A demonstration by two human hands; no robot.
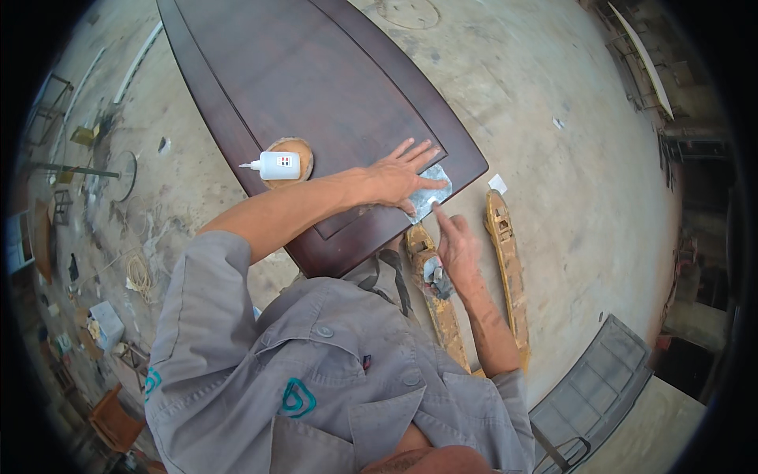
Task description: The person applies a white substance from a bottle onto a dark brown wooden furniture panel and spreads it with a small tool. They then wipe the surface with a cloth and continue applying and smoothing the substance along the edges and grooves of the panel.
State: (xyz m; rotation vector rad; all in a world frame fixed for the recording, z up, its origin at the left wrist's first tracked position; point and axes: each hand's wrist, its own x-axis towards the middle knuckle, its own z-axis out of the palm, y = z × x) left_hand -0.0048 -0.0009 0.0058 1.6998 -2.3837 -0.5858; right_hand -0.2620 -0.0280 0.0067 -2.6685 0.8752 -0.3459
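A dark reddish-brown wooden panel with a grooved border lies in front of me. My left hand is spread flat near its right corner, fingers apart. Under its thumb side lies a thin pale blue-grey sheet, reaching to the panel's edge; I cannot tell its material. My right hand is at that edge, index finger stretched onto the sheet beside a small white spot, the other fingers partly curled. Nothing shows in its grasp. Left of my left forearm, a white squeeze bottle with a nozzle lies on a round tan disc.
Two long worn yellowish beams run along the floor to the right of the panel, one with a crumpled wad on it. A white scrap is near the corner. A grey platform cart stands at lower right. Coiled rope lies at left.
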